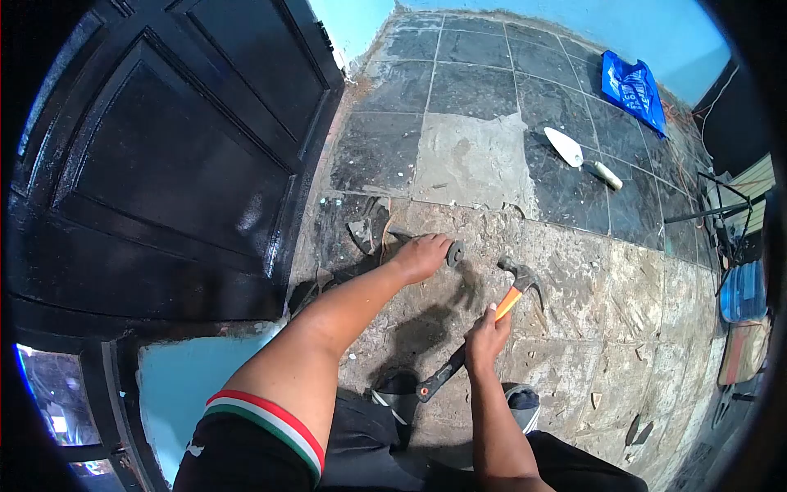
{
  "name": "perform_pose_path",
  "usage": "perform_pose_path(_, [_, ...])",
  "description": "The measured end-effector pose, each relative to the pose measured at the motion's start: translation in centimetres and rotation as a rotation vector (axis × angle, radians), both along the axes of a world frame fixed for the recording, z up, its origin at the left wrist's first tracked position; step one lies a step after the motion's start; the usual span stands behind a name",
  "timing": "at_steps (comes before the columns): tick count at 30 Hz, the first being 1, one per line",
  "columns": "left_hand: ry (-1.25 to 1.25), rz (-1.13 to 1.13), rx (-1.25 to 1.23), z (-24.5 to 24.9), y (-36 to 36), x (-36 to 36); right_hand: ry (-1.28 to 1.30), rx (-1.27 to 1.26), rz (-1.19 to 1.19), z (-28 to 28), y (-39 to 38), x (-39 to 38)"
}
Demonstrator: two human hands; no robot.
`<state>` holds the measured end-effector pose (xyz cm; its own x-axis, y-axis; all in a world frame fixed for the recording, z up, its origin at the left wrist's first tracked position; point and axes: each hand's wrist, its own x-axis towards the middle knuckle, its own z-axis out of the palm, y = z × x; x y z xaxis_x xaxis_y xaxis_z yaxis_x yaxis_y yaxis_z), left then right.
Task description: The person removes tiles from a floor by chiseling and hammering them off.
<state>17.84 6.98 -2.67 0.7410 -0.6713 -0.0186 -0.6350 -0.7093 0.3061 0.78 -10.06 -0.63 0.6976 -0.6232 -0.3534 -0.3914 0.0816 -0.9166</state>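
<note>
My left hand (pixel 424 257) is closed around a dark chisel (pixel 454 253). Its thick round end sticks out on the right of the fist, and the shaft points left towards a broken dark tile (pixel 361 233) by the door. Most of the grip is hidden by the fingers. In my right hand (pixel 488 337) is a claw hammer (pixel 509 302) with an orange and black handle, gripped partway along. The hammer head is in the air to the right of the chisel, apart from it. Rough bare mortar (pixel 566 283) lies below both hands.
A black panelled door (pixel 180 156) stands at the left. Dark tiles (pixel 471 86) cover the far floor around a grey mortar patch (pixel 471 156). A trowel (pixel 566 148) and a blue bag (pixel 633 90) lie there. Several loose chips are scattered about. A metal-legged stand (pixel 721 201) is at the right.
</note>
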Motion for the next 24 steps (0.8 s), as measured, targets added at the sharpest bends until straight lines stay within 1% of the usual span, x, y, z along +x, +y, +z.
perform_pose_path(2, [0.029,0.031,-0.028,0.5,0.0,0.1,-0.041,0.028,0.008,0.5,-0.1,-0.2])
perform_pose_path(5, [0.032,0.045,-0.049,0.9,0.3,0.1,-0.077,0.092,-0.054,1.0,-0.7,0.2])
perform_pose_path(6, [0.036,0.046,-0.067,0.9,0.5,0.1,-0.107,0.073,-0.041,1.3,-1.2,0.5])
perform_pose_path(8, [0.042,0.043,-0.102,1.0,0.7,0.3,-0.189,0.115,-0.127,2.1,-1.9,0.9])
perform_pose_path(10, [0.045,0.025,-0.083,0.9,0.5,0.6,-0.255,0.127,-0.218,3.3,-2.3,1.6])
perform_pose_path(13, [0.046,0.017,-0.069,0.9,0.7,0.8,-0.270,-0.154,-0.323,3.2,-1.0,2.0])
perform_pose_path(14, [0.049,0.011,-0.070,0.8,0.6,0.7,-0.239,-0.146,-0.323,-1.1,-0.4,1.2])
perform_pose_path(15, [0.039,0.001,-0.066,0.4,0.5,0.7,-0.187,-0.223,-0.197,-0.7,1.7,0.3])
perform_pose_path(17, [0.012,-0.021,-0.058,-0.6,0.5,1.0,-0.044,-0.274,0.313,1.0,3.8,0.0])
perform_pose_path(20, [0.024,0.012,-0.088,-0.5,0.2,0.4,0.076,0.158,0.272,3.1,3.4,0.6])
perform_pose_path(23, [0.023,0.030,-0.058,-0.5,0.3,0.8,-0.035,0.119,0.040,2.4,0.2,1.5])
perform_pose_path(24, [0.063,0.024,-0.038,0.3,0.3,0.9,-0.122,0.119,-0.051,2.5,-1.3,2.0])
